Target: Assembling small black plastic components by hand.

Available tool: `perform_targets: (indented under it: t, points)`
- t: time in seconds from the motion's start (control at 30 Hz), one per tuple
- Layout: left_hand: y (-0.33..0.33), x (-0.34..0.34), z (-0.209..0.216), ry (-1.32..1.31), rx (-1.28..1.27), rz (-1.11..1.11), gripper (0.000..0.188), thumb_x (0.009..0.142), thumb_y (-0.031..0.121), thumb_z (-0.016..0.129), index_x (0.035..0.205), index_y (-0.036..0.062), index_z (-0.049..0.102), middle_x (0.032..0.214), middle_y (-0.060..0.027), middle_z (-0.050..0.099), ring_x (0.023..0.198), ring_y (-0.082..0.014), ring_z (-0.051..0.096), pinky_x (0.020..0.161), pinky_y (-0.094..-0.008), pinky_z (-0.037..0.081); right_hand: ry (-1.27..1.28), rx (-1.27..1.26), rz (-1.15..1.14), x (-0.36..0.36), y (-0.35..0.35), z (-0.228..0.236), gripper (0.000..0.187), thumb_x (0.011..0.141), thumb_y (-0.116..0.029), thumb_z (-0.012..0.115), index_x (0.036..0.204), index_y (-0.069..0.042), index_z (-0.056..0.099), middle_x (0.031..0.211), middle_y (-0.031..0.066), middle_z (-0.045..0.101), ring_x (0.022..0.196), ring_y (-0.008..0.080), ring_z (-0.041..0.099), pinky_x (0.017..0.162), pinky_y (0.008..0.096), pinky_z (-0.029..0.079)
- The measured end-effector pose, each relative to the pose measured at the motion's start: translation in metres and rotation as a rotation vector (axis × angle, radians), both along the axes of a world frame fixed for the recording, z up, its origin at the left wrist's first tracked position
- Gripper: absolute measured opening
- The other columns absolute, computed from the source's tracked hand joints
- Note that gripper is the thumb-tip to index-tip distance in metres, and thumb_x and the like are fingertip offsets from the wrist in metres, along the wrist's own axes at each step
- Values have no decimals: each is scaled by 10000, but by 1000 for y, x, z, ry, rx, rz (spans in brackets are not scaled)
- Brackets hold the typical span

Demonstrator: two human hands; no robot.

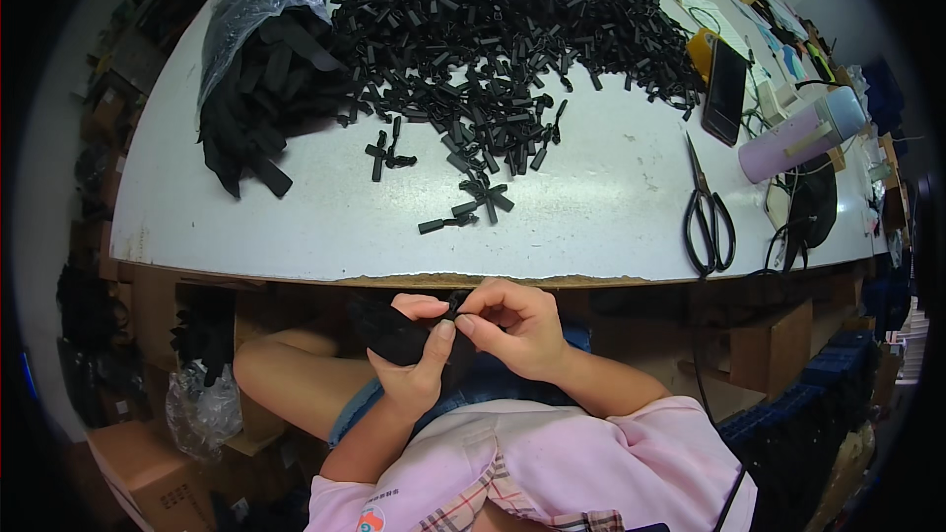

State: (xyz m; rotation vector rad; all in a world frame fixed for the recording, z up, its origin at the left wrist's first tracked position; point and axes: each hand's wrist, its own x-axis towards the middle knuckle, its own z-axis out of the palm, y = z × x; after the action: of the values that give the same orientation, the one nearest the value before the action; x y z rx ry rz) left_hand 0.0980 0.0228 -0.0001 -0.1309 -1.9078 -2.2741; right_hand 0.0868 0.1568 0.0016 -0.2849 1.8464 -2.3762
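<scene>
Just in front of the table's near edge, my hands meet over my lap. My left hand (pixel 419 374) is closed on a dark bundle of black fabric (pixel 384 333), its thumb pressing near the right end. My right hand (pixel 524 335) pinches with thumb and forefinger at a small black piece (pixel 454 304) beside my left thumb. Its exact shape is hidden by the fingers. On the table ahead lie loose black tabs with short cords (pixel 483 199), the closest group to my hands.
A large heap of black tabs (pixel 512 10) covers the far table (pixel 345 207). Black fabric strips (pixel 281 69) spill from a clear plastic bag (pixel 261 0) at left. Black scissors (pixel 702 222), a phone (pixel 725 94), yellow tape (pixel 701 51) and a lilac bottle (pixel 793 141) lie at right.
</scene>
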Motion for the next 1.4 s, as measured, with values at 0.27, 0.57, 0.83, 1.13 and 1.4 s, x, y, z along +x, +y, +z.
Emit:
perform_targets:
  t: [0.27, 0.57, 0.83, 1.13, 1.4]
  points:
    - [-9, -2, 7, -222, 162, -230, 157, 740, 33, 576, 886, -26, 566, 846, -61, 514, 604, -58, 471, 478, -159, 354, -449, -332, 326, -11, 14, 3, 53, 762, -52, 564, 757, -12, 530, 635, -9, 500, 486, 28, 441, 404, 166, 349]
    - [-4, -1, 12, -189, 55, -127, 148, 756, 20, 565, 898, -18, 559, 870, -57, 491, 577, -61, 467, 460, -162, 366, 199, 183, -26, 1, 1, -8, 56, 782, -38, 542, 781, 7, 510, 659, 16, 489, 517, 37, 425, 442, 163, 329]
    - [-10, -4, 11, -123, -32, -203, 157, 766, 52, 579, 904, -20, 551, 840, -61, 493, 545, -63, 463, 447, -173, 380, -68, -3, 129, 0, 4, -10, 62, 778, -51, 544, 789, 1, 513, 605, 19, 455, 478, 45, 391, 416, 183, 307]
    - [-9, -4, 8, -278, 27, -217, 136, 794, 147, 576, 809, 25, 519, 634, -2, 499, 472, -38, 420, 414, -165, 321, -37, 95, 183, -13, 9, 3, 132, 715, -61, 609, 758, 5, 503, 563, 4, 462, 457, 36, 391, 407, 174, 304]
    - [-17, -11, 7, -396, 22, -228, 148, 797, 145, 571, 867, 21, 532, 660, -2, 519, 473, -32, 411, 412, -161, 318, 520, 533, -122, -9, 1, 6, 197, 652, -77, 638, 816, -24, 543, 720, 82, 529, 523, 198, 482, 442, 264, 402]
